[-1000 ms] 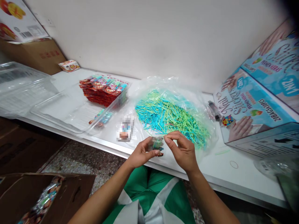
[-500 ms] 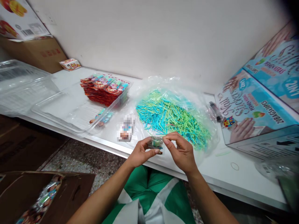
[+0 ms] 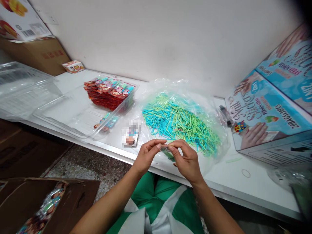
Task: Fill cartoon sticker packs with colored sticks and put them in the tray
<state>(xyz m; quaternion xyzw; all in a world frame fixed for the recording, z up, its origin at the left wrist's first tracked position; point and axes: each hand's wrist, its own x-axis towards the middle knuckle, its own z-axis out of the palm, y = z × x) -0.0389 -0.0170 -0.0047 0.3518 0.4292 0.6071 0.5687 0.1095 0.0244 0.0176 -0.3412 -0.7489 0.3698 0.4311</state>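
Observation:
Above the table's front edge, my left hand (image 3: 145,156) and my right hand (image 3: 186,160) pinch the upper edge of a small clear packet (image 3: 168,153) with something green inside. Their fingertips nearly meet, and fingers partly cover the packet. Just beyond them, a heap of thin blue and green sticks (image 3: 180,125) lies on an open clear plastic bag (image 3: 152,87). To the left of my left hand is a flat printed packet or card (image 3: 133,134), partly blurred out.
A clear plastic tray (image 3: 59,112) holds a stack of red printed packets (image 3: 104,97) and loose ones. Blue printed cartons (image 3: 263,110) stand right, a rubber band (image 3: 246,173) lying nearby. Below left, an open cardboard box (image 3: 80,198) contains shiny packets (image 3: 50,203). A brown carton (image 3: 46,53) stands behind.
My left fingers have shifted from the packet's side to its upper edge, closer to my right fingertips. The packet has turned and now hangs lower, towards my right hand.

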